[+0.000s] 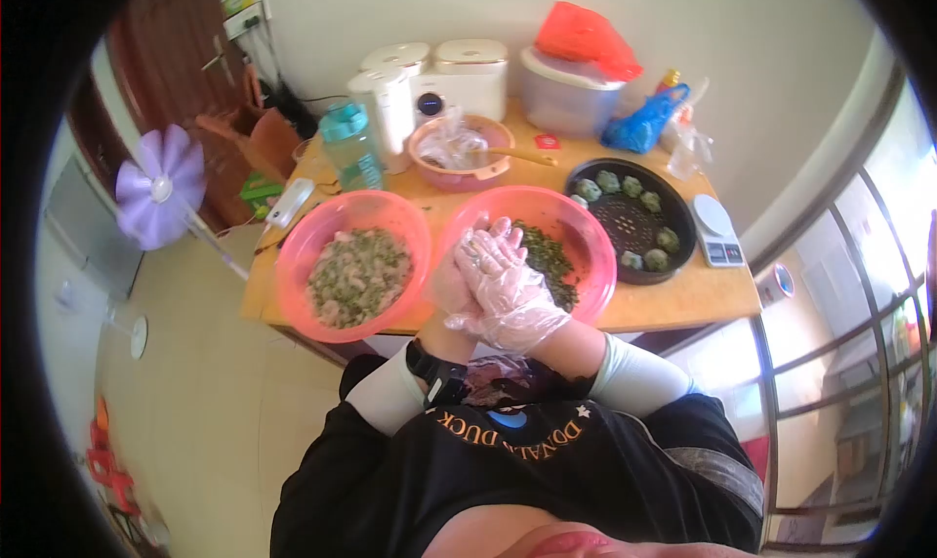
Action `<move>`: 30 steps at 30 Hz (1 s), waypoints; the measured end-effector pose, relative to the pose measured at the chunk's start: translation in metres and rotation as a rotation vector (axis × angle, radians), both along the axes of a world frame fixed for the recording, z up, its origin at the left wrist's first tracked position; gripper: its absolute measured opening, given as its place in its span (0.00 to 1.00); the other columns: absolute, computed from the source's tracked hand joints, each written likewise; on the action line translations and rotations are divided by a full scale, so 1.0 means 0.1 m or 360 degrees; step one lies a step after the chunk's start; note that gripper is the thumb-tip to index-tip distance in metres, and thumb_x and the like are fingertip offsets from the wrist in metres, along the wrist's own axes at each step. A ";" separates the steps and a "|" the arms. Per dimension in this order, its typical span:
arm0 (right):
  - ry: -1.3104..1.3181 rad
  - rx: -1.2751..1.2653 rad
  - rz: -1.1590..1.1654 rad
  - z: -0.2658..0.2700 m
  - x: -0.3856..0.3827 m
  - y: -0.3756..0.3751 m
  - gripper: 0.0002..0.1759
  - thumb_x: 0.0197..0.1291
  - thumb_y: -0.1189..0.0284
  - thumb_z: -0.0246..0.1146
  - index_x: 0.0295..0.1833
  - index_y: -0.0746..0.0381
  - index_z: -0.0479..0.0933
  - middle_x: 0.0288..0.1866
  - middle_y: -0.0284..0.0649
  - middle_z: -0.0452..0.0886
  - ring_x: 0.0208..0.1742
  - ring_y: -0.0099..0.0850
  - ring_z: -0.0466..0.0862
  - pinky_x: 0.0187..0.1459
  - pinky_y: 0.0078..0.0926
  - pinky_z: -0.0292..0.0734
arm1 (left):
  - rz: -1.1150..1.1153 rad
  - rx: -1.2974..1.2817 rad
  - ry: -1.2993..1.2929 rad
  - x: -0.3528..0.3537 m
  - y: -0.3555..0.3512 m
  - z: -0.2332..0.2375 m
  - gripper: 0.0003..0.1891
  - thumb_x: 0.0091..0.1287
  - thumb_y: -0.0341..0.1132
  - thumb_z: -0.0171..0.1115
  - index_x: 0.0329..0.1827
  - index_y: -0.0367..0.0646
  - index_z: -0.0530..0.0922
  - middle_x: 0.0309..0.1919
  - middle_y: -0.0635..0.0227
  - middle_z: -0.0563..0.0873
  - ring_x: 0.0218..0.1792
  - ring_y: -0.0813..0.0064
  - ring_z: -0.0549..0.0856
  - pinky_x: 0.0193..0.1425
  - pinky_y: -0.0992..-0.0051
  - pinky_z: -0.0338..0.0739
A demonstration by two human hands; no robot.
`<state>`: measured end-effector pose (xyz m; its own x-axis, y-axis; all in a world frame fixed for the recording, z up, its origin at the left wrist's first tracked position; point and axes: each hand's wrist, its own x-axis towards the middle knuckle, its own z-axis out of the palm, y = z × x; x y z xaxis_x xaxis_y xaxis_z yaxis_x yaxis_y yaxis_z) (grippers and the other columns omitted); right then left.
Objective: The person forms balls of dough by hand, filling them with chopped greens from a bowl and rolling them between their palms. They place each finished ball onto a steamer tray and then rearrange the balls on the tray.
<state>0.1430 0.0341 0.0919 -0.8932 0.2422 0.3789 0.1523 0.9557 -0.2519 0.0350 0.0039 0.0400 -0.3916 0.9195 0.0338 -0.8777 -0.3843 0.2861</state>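
Both hands wear clear plastic gloves and are pressed palm to palm over the right pink basin [597,255], which has chopped dark greens [549,265] in it. My left hand [451,285] lies beneath and to the left, cupped against the other. My right hand [509,287] covers it, fingers held together. Whatever sits between the palms is hidden. Beside them, the left pink basin [417,221] holds a pale mixture with green bits [359,277]. A round black perforated pan [630,221] at the right carries several green-flecked balls [667,239] around its edge.
A small bowl [498,170] with a plastic bag and wooden-handled utensil stands behind the basins. Nearby are a teal bottle [351,148], a white appliance [471,75], a lidded tub [571,94], a blue bag [644,124] and a kitchen scale [717,228]. A purple fan [161,187] stands left.
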 end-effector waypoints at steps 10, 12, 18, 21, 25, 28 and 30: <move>0.0292 -0.1165 0.0372 0.10 0.23 0.43 0.42 0.62 0.58 0.66 0.76 0.68 0.61 0.69 0.56 0.73 0.79 0.55 0.63 0.77 0.42 0.55 | -0.0147 0.0353 0.0106 0.09 0.06 -0.01 0.34 0.75 0.60 0.44 0.75 0.45 0.68 0.71 0.54 0.74 0.73 0.54 0.71 0.78 0.53 0.63; 0.0532 -0.1254 0.0300 0.14 0.20 0.47 0.37 0.64 0.62 0.62 0.75 0.68 0.62 0.61 0.53 0.76 0.75 0.56 0.67 0.75 0.43 0.59 | -0.0198 0.0263 -0.0183 0.07 0.06 0.07 0.41 0.72 0.68 0.43 0.76 0.45 0.67 0.69 0.54 0.75 0.70 0.53 0.74 0.75 0.53 0.67; 0.0304 -0.0575 -0.0070 0.27 -0.10 0.52 0.37 0.66 0.59 0.58 0.76 0.65 0.61 0.71 0.55 0.70 0.79 0.54 0.62 0.76 0.48 0.59 | -0.0311 0.0182 -0.0195 0.05 0.05 -0.08 0.45 0.70 0.72 0.41 0.78 0.45 0.64 0.72 0.56 0.72 0.72 0.50 0.71 0.75 0.49 0.66; 0.0146 0.0012 -0.0210 0.17 -0.34 0.41 0.40 0.66 0.53 0.57 0.77 0.65 0.61 0.81 0.55 0.58 0.82 0.53 0.57 0.78 0.49 0.54 | -0.0288 0.0284 -0.0054 0.19 -0.04 0.08 0.46 0.69 0.73 0.41 0.78 0.45 0.63 0.74 0.54 0.69 0.74 0.50 0.69 0.77 0.49 0.65; 0.0170 0.0069 -0.0160 0.08 -0.38 0.54 0.36 0.64 0.55 0.58 0.73 0.65 0.66 0.76 0.56 0.65 0.76 0.54 0.65 0.77 0.47 0.58 | -0.0279 0.0229 -0.0073 0.14 -0.15 0.19 0.46 0.71 0.73 0.39 0.77 0.43 0.64 0.73 0.54 0.70 0.73 0.51 0.70 0.77 0.49 0.64; -0.0007 -0.0442 -0.0204 0.49 -0.12 0.58 0.22 0.69 0.61 0.54 0.62 0.62 0.77 0.63 0.53 0.77 0.65 0.50 0.75 0.65 0.39 0.72 | -0.0131 0.0048 -0.0358 0.06 -0.12 0.09 0.42 0.74 0.69 0.34 0.77 0.43 0.64 0.71 0.57 0.73 0.73 0.53 0.70 0.77 0.50 0.63; -0.0475 -0.0377 -0.0218 0.58 0.01 0.64 0.18 0.60 0.68 0.62 0.54 0.62 0.80 0.45 0.47 0.84 0.54 0.49 0.82 0.54 0.39 0.79 | -0.0082 0.0035 -0.0409 0.07 -0.13 0.15 0.43 0.74 0.70 0.32 0.77 0.43 0.64 0.71 0.57 0.73 0.72 0.53 0.70 0.76 0.49 0.64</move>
